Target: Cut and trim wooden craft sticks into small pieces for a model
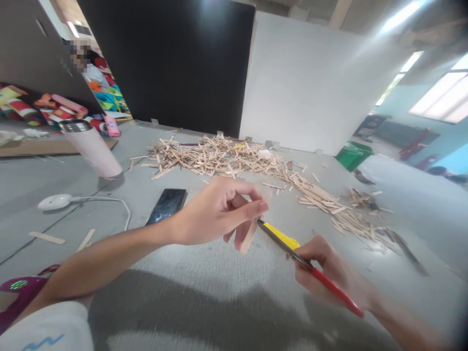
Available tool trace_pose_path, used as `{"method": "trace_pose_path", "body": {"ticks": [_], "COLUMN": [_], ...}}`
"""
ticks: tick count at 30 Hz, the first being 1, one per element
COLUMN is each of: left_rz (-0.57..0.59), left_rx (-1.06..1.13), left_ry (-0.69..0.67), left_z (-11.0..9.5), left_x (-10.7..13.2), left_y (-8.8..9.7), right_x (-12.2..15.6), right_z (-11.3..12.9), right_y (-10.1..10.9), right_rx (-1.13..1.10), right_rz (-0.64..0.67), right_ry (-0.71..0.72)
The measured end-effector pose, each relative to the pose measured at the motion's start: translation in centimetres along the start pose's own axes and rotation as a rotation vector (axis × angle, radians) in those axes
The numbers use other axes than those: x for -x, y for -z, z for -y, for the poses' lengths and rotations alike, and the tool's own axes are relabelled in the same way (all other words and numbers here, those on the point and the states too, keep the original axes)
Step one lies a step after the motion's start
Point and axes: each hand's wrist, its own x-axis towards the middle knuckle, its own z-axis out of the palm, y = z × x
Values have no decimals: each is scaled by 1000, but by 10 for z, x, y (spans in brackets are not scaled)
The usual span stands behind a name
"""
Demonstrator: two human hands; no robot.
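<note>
My left hand (215,212) is closed in a pinch on a flat wooden stick (250,235), holding it a little above the grey table (204,292). My right hand (329,270), blurred by motion, grips a red-handled tool with a yellow part (283,237). The tool's dark metal tip touches the stick just below my left fingertips. A large heap of similar wooden sticks (219,158) lies farther back on the table and trails off to the right.
A black phone (166,205) lies flat left of my hand. Beside it are a white puck with a cable (54,201), a pink tumbler (91,148) and loose sticks (47,238). A green bin (353,155) stands beyond the table's right edge. Colourful items and a person sit far left.
</note>
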Motion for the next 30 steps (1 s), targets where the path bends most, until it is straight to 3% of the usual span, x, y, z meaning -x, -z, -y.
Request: {"method": "trace_pose_path", "body": {"ticks": [13, 22, 30], "left_rz": [43, 58, 75], "left_rx": [-29, 9, -46], "left_ry": [33, 28, 21], "left_z": [-3, -1, -3], "left_x": [-1, -1, 1], "left_y": [2, 0, 1], "right_x": [-9, -16, -11], "right_z": [6, 10, 6], "right_y": [1, -2, 7], "right_rx": [32, 148, -24], "right_rz": [-70, 47, -8], "right_ry": [64, -4, 89]}}
